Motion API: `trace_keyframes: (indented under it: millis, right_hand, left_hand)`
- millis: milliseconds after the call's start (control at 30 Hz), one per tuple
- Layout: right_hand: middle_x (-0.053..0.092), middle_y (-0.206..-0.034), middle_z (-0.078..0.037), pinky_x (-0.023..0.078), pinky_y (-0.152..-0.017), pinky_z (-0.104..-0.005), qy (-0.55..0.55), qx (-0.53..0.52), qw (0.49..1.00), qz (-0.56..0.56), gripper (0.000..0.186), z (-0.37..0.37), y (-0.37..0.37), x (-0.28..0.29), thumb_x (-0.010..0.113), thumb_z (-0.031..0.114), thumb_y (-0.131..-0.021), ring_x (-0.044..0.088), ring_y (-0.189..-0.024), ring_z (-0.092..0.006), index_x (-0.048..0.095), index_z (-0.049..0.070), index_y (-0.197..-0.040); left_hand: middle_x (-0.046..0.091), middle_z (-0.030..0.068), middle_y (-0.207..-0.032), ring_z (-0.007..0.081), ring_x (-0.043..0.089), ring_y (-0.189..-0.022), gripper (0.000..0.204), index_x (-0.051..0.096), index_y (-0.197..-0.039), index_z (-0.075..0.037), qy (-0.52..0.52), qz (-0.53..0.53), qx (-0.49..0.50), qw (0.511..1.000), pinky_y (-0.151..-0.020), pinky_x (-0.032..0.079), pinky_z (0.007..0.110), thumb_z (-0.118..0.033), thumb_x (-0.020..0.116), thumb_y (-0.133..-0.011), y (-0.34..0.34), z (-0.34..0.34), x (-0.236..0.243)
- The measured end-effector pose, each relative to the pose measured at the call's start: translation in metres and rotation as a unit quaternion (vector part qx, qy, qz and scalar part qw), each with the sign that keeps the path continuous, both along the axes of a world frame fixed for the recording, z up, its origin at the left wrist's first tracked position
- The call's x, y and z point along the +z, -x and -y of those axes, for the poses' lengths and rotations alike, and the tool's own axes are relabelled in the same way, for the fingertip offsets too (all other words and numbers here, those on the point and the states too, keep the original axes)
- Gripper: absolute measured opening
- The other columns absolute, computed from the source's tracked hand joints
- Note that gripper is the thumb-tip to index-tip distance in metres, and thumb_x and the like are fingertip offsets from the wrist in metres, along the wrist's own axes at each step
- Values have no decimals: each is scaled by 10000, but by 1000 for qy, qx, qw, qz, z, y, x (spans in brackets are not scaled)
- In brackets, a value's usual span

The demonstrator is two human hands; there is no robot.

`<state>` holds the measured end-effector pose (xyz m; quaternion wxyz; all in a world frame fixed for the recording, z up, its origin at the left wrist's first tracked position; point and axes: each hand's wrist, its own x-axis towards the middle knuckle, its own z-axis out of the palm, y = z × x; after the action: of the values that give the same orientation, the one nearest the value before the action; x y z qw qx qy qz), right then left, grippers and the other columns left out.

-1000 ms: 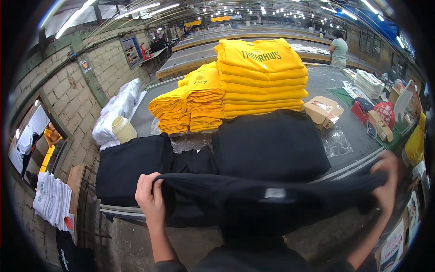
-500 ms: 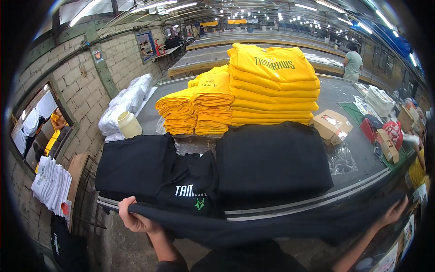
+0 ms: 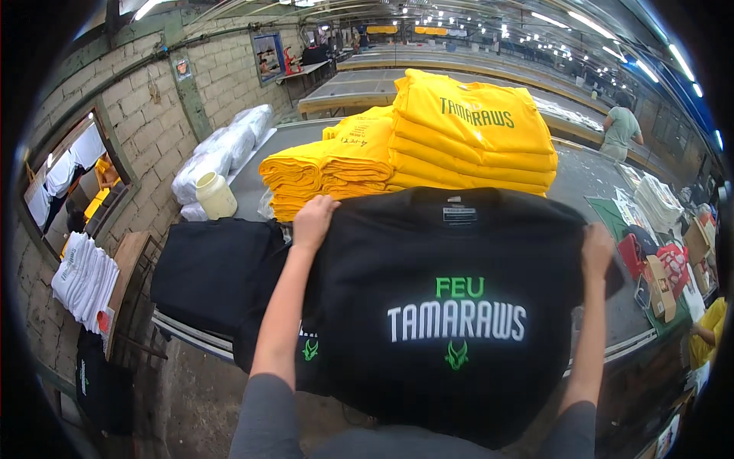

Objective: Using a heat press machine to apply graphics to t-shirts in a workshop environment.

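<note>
A black T-shirt with green and white printing on its front is spread between my hands, its collar toward the far side. My left hand is closed on its left shoulder, and my right hand grips the right shoulder. The shirt's lower part hangs over the table's near edge toward me. It hides most of what lies beneath. To its left is a stack of folded black cloth. Part of another printed black shirt shows below my left forearm.
Folded yellow shirts are piled behind the black one. A cream plastic jar and clear-wrapped bundles stand at the table's left. Folded white shirts rest on a side bench. Farther right are a cardboard box and a person.
Both hands have moved up and away from me. The black shirt, earlier a stretched band near my body, now lies opened out with its print facing up, over the right black stack.
</note>
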<state>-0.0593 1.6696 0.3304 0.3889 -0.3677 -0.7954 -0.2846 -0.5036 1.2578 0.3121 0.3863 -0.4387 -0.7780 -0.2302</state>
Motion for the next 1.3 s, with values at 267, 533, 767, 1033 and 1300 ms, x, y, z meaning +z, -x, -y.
trace_keyframes:
  millis: [267, 533, 767, 1033, 1300]
  right_hand:
    - [469, -1244, -204, 343, -962, -413, 284, 125, 944, -112, 461, 12, 39, -148, 543, 229, -875, 444, -1151, -357, 427, 20, -1269]
    - [567, -1164, -174, 415, -922, -330, 513, 260, 784, -234, 465, -43, 7, -235, 479, 356, -928, 564, -1034, -249, 490, -9, -1216]
    - [618, -831, -256, 488, -573, -386, 385, 83, 905, -162, 310, 30, -53, -247, 466, 189, -903, 613, -696, -339, 597, -83, -977]
    - [598, -969, -299, 473, -743, -446, 540, -236, 796, -141, 496, 64, -146, -326, 379, 349, -961, 592, -880, -410, 597, -88, -1044]
    - [590, -865, -294, 453, -665, -456, 363, -81, 904, -213, 428, 108, -120, -278, 338, 250, -975, 568, -788, -423, 567, -102, -896]
  left_hand:
    - [465, 119, -1288, 285, 436, -1189, 473, 472, -1261, -126, 23, 188, -11, 982, -928, 332, 474, -276, 587, -827, -102, -49, -108]
    - [379, 206, -1353, 367, 448, -1181, 476, 386, -1341, -127, 14, 317, 13, 948, -951, 383, 438, -326, 451, -914, -117, -35, -148]
    - [475, 191, -1207, 330, 459, -1138, 472, 423, -1257, -5, -140, 459, 143, 866, -954, 368, 362, -354, 417, -940, -229, 74, -170]
    - [589, 268, -926, 423, 559, -912, 450, 503, -1047, 10, -133, 611, 214, 750, -777, 439, 453, -417, 439, -918, -282, 110, -193]
    - [619, 197, -770, 390, 601, -778, 326, 473, -970, -57, -182, 530, 192, 806, -654, 454, 458, -368, 526, -888, -263, 141, -192]
